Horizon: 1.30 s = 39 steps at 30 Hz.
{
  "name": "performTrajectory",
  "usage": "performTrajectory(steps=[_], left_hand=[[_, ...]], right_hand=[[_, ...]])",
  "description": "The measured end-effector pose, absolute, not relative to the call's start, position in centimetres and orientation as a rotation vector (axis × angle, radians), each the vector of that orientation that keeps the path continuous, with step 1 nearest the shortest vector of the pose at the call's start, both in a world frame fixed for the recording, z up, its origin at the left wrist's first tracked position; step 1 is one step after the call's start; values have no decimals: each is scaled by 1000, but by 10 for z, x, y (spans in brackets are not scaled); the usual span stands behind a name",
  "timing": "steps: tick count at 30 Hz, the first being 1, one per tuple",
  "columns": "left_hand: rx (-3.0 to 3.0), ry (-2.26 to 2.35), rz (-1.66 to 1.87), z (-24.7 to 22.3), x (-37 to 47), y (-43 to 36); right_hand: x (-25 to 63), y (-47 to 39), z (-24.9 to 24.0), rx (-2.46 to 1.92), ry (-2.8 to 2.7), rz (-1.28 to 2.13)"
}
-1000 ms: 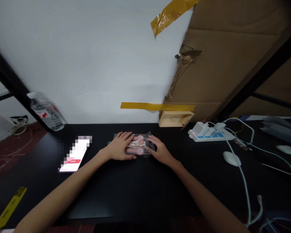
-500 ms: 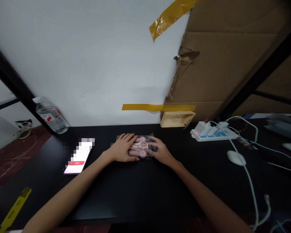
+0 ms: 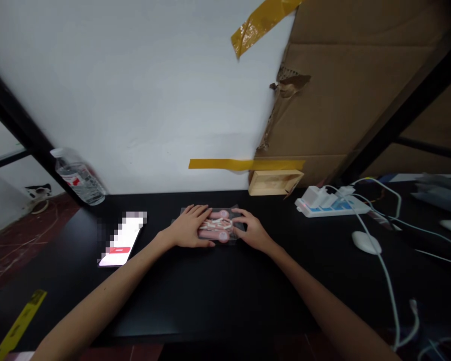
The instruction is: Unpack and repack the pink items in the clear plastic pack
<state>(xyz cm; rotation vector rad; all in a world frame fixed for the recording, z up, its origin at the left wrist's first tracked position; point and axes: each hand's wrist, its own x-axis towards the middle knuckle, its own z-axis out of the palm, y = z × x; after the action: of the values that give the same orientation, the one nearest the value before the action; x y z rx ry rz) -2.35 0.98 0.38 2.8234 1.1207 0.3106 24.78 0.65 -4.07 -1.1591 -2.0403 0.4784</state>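
Two bare hands rest on a clear plastic packet (image 3: pixel 218 226) of pink items with white parts, which lies flat on the black table (image 3: pixel 210 296), just in front of the wall and to the left of the small wooden box (image 3: pixel 274 181).

The left hand (image 3: pixel 188 229) lies palm down over the packet's left half, fingers extended and close together, pressing it to the table. The right hand (image 3: pixel 252 231) sits at the packet's right end, its fingertips curled onto the top film; whether they pinch the film or only touch it cannot be told.

Against the view of a second ago, the packet has stayed in place beside the box, the left hand has kept its flat hold, and the right hand's fingers have crept a little inward over the packet. The change is thus small: judged from this, the packet is held steady while the right hand works at its end.

Left of the packet lies a phone (image 3: pixel 121 241) with its screen lit; further left stands a water bottle (image 3: pixel 78 176). Right of the packet are a white power strip (image 3: pixel 328 204) with cables (image 3: pixel 383 271) and a white mouse (image 3: pixel 366 242).
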Motion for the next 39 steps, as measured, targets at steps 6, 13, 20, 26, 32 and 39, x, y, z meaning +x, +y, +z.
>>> performTrajectory(steps=[6, 13, 20, 26, 32, 39], left_hand=[[2827, 1144, 294, 1, -24, 15], [2802, 1256, 294, 1, -40, 25], [2805, 1266, 261, 3, -43, 25], [2814, 1201, 290, 4, -42, 25], [2801, 1187, 362, -1, -43, 26], [2784, 1221, 353, -1, -43, 29]], right_hand=[[267, 9, -32, -1223, -2056, 487], [304, 18, -24, -1361, -2024, 515], [292, 2, -11, -1072, -2229, 596], [273, 12, -16, -1051, -2433, 423], [267, 27, -10, -1150, -2525, 440], [283, 22, -3, -1157, -2460, 504]])
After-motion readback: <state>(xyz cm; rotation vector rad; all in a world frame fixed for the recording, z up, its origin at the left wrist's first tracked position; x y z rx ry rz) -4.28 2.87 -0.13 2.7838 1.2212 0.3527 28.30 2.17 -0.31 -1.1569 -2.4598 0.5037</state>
